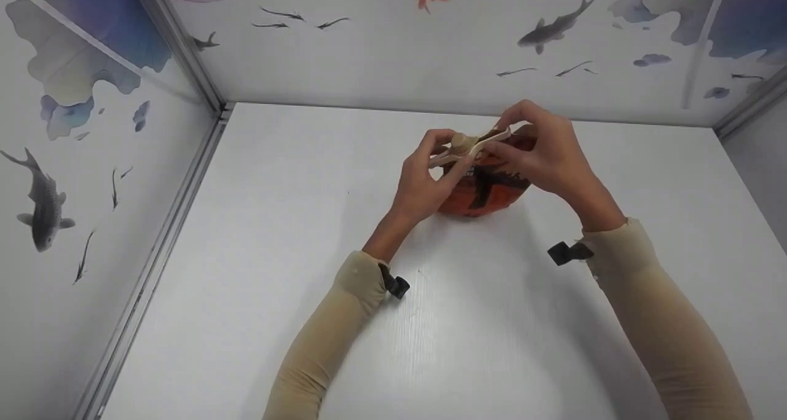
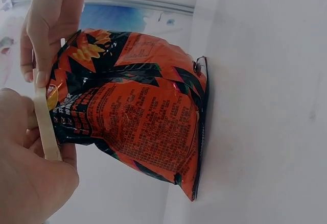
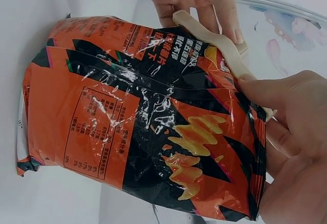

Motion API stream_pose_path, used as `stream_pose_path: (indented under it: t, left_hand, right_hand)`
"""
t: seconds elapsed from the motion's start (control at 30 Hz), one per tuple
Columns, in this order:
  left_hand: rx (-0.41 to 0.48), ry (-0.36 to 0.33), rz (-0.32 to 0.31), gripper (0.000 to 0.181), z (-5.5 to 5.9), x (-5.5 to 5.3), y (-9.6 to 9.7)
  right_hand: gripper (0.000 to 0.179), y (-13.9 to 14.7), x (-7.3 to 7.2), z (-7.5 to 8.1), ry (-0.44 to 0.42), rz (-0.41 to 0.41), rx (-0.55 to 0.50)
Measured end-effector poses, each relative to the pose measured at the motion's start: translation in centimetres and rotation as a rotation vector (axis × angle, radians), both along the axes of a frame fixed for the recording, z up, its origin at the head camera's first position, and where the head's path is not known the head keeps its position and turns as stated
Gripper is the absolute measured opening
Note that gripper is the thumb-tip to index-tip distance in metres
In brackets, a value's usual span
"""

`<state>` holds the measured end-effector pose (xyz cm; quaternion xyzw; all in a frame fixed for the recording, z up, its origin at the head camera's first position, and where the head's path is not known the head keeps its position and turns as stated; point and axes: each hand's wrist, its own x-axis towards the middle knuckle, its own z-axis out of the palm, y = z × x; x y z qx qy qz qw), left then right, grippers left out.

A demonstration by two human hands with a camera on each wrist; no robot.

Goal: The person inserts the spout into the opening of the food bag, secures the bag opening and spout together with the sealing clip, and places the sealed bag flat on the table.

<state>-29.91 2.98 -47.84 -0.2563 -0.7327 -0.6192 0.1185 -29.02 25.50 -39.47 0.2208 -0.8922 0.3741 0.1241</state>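
Note:
An orange and black chip bag (image 1: 492, 198) stands upright on the table, its printed back facing me and its top edge up. Across that top lies a cream-coloured bag clip (image 2: 47, 127), a long strip with a knob-like end in the head view. My left hand (image 1: 424, 183) pinches the clip at the left part of the bag's top, thumb in front and fingers behind. On the other side my right hand (image 1: 553, 152) pinches the clip and bag top between thumb and fingers. In the right wrist view the clip (image 3: 214, 40) looks bent, its far end near the left fingers.
The white table (image 1: 276, 223) carries the bag close to its back edge. A white back panel (image 1: 430, 57) printed with fish rises behind, and a similar panel (image 1: 104, 180) stands at the left. Black camera mounts (image 1: 396, 286) sit on both sleeve cuffs.

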Motion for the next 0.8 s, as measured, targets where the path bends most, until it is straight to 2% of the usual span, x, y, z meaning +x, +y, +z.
stream_pose_path:
  t: [0.13, 0.3, 0.53, 0.8]
  left_hand:
    - [-0.001, 0.010, -0.002, 0.051, 0.0, 0.1, 0.2]
    - [0.008, 0.022, 0.029, 0.042, 0.3, 0.3, 0.5]
    - [0.058, -0.028, 0.051, 0.040, 0.4, 0.6, 0.9]
    - [0.147, -0.085, 0.021, 0.038, 0.3, 0.7, 1.1]
  right_hand:
    - [0.031, -0.1, 0.0, 0.2, -0.007, 0.005, -0.017]
    - [0.036, -0.5, 0.1, 0.2, -0.011, -0.019, -0.025]
    - [0.036, -0.9, -0.2, -0.5, 0.031, -0.037, -0.038]
    - [0.034, -1.0, -0.4, -1.2, 0.060, -0.064, -0.022]
